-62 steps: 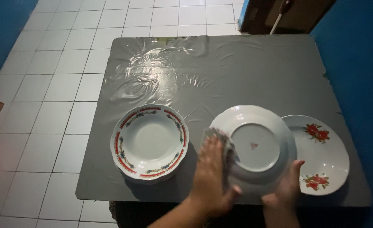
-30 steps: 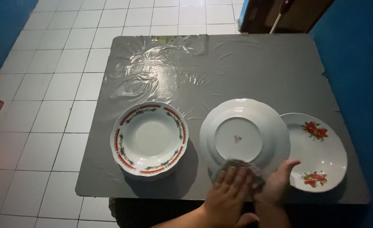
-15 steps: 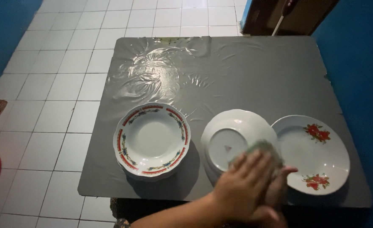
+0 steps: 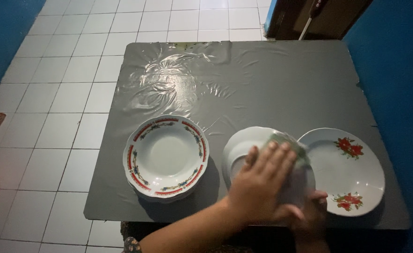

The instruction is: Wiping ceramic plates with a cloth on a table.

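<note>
A white plate (image 4: 237, 151) is held upside down, tilted above the near edge of the grey table (image 4: 262, 84). My left hand (image 4: 260, 185) lies across its underside, fingers spread, pressing a grey-green cloth (image 4: 290, 140) against the plate's far right part. My right hand (image 4: 314, 212) grips the plate's near right rim from below and is mostly hidden behind my left hand. Much of the plate is covered by my left hand.
A stack of white deep plates with red and blue rim pattern (image 4: 165, 157) sits to the left. A white plate with red flowers (image 4: 351, 171) lies to the right. The table wears crinkled plastic film. White floor tiles (image 4: 52, 93) lie left, blue wall (image 4: 398, 70) right.
My left hand has carried the cloth from the plate's left rim, around its near edge, up onto the far right part. The plate has shifted slightly and its centre mark is now covered.
</note>
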